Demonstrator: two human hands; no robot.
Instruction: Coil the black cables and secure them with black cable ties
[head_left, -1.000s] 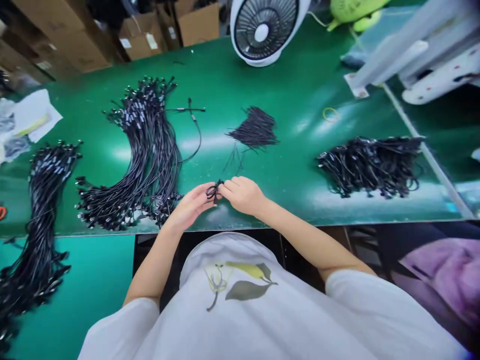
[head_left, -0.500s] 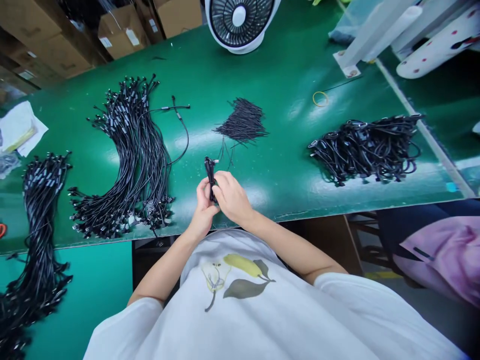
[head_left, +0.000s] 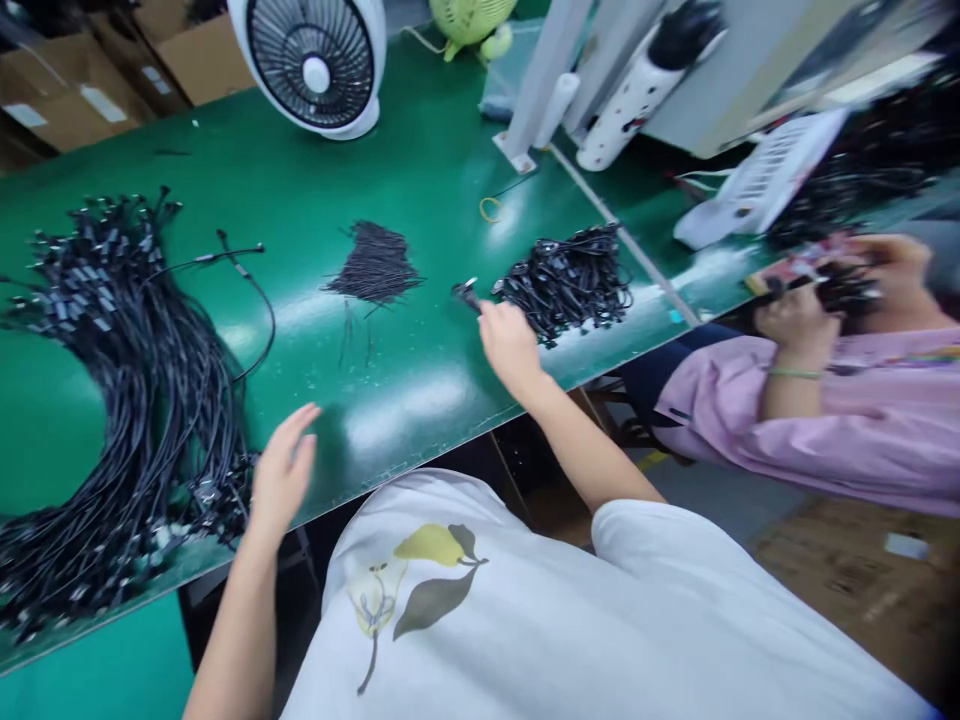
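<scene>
My right hand (head_left: 511, 345) is closed around a black cable bundle (head_left: 466, 293), whose end pokes out past the fingers. It is just left of a pile of folded black cables (head_left: 566, 280). My left hand (head_left: 283, 468) is empty, fingers apart, over the table's front edge. Beside it on the left lies a large heap of long, loose black cables (head_left: 150, 400), with one cable (head_left: 262, 300) straying to the right. A stack of short black ties (head_left: 375, 262) rests on the green table (head_left: 420, 400) between the two cable piles.
A white fan (head_left: 315, 70) stands at the back, with cardboard boxes (head_left: 82, 90) behind. A metal post (head_left: 540, 90), a spotted bottle (head_left: 637, 90) and a yellow rubber band (head_left: 490, 209) are toward the right. A co-worker in a pink sleeve (head_left: 862, 420) handles cables at far right.
My hands have parted. The right hand has carried the cable bundle rightward to the folded pile; the left has let go and moved left. The view has turned right, bringing the co-worker in.
</scene>
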